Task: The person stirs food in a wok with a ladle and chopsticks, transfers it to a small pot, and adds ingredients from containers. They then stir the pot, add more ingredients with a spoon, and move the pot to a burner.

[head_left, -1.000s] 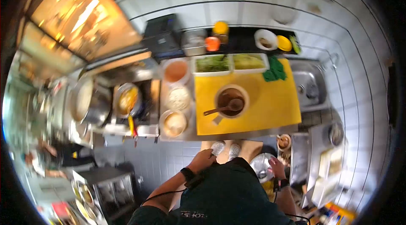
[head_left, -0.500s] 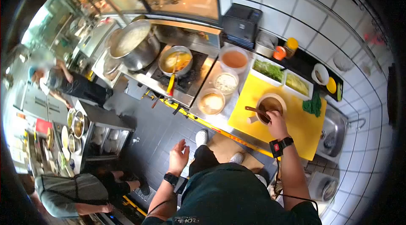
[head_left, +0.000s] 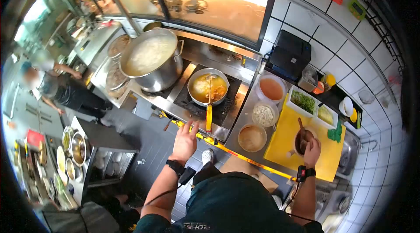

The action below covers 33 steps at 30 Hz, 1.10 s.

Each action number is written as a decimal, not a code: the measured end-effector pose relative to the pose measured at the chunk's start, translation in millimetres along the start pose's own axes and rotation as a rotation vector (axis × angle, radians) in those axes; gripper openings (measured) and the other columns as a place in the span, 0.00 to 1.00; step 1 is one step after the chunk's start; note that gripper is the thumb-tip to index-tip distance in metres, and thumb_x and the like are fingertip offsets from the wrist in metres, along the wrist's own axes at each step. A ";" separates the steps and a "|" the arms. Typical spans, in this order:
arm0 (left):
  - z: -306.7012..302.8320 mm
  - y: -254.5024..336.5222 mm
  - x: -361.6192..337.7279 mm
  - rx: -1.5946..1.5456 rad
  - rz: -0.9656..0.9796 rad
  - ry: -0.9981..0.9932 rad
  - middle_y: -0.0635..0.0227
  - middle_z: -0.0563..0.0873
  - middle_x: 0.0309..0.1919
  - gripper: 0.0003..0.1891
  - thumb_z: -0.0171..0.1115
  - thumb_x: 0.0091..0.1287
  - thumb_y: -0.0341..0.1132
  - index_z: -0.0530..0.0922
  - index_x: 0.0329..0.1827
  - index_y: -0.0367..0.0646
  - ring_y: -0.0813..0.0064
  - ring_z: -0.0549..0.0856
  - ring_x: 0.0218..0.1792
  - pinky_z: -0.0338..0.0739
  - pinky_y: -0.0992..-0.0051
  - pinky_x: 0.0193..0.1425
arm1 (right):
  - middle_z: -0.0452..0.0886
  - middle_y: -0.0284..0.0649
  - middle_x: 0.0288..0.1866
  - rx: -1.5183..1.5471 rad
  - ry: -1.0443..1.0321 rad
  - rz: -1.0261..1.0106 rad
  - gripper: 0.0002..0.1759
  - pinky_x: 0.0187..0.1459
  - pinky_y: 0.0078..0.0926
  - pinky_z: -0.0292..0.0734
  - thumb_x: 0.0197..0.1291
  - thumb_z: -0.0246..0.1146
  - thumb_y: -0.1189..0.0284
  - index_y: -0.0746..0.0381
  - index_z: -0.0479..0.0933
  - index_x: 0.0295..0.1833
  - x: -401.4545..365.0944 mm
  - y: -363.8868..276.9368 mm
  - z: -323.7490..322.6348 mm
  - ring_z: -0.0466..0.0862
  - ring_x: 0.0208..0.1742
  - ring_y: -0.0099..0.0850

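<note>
My left hand (head_left: pixel 184 143) is open, fingers spread. It hovers by the stove front, left of the yellow handle (head_left: pixel 209 121) of a saucepan (head_left: pixel 192 85) and not touching it. Yellow-orange food lies in the saucepan, with a thin utensil resting in it. My right hand (head_left: pixel 312 150) is closed on the right rim of a brown-lined pot (head_left: pixel 316 136) with a pale side handle, its fingertips partly inside. A brown spoon (head_left: pixel 300 123) leans in this pot. The pot stands on a yellow cutting board (head_left: pixel 280 141). My fingers hide part of its inside.
A large stockpot (head_left: pixel 175 64) stands left of the saucepan. Several tubs, one with orange liquid (head_left: pixel 271 87), line the counter beside the board. Trays of greens (head_left: pixel 302 101), a green cloth (head_left: pixel 335 133) and a sink (head_left: pixel 348 158) lie right. Two people (head_left: pixel 65 86) are at left.
The view has shifted left, bringing the stove nearer the middle. My left hand has moved forward towards the saucepan handle. My right hand remains at the pot, and the spoon stands at a steeper angle.
</note>
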State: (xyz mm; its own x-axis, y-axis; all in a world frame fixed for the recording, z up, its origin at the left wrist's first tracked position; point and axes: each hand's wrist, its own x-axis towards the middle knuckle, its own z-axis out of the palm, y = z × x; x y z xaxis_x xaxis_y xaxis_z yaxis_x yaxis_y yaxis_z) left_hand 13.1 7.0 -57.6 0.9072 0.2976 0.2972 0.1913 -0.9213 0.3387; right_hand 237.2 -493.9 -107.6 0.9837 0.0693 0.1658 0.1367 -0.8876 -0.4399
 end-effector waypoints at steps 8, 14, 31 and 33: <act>30.9 -38.7 88.7 0.135 0.657 -0.333 0.46 0.75 0.62 0.16 0.56 0.64 0.34 0.78 0.54 0.41 0.53 0.77 0.59 0.74 0.62 0.60 | 0.74 0.50 0.67 0.006 0.332 0.178 0.17 0.50 0.35 0.83 0.66 0.60 0.80 0.64 0.78 0.60 -96.2 -51.4 -19.8 0.78 0.64 0.44; 2.0 -65.4 91.5 -0.033 0.557 -0.398 0.47 0.78 0.53 0.17 0.58 0.61 0.28 0.76 0.54 0.35 0.48 0.81 0.53 0.80 0.57 0.57 | 0.75 0.48 0.67 0.067 0.380 0.116 0.16 0.53 0.32 0.80 0.68 0.59 0.79 0.64 0.78 0.60 -100.8 -90.1 -30.8 0.78 0.65 0.41; -57.7 -45.8 85.6 -0.243 0.296 -0.205 0.55 0.83 0.49 0.15 0.66 0.61 0.26 0.80 0.52 0.38 0.53 0.86 0.44 0.84 0.62 0.48 | 0.88 0.39 0.42 0.806 -1.572 -0.098 0.19 0.46 0.24 0.82 0.71 0.61 0.61 0.67 0.81 0.56 -78.4 -314.3 122.5 0.86 0.43 0.26; -48.4 -49.1 77.0 -0.168 0.254 -0.174 0.55 0.83 0.50 0.16 0.65 0.61 0.25 0.80 0.53 0.38 0.54 0.86 0.46 0.84 0.63 0.49 | 0.87 0.40 0.46 0.918 -1.686 0.126 0.22 0.45 0.23 0.82 0.72 0.61 0.60 0.67 0.79 0.59 -120.7 -295.3 192.1 0.86 0.44 0.25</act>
State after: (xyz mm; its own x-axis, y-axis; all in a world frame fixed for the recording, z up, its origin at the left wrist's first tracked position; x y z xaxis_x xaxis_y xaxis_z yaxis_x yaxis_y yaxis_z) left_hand 55.4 87.3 -8.1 0.9709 0.0041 0.2393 -0.0998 -0.9018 0.4204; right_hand 100.6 -152.7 -167.3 -0.0060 0.8358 -0.5491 -0.4763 -0.4852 -0.7333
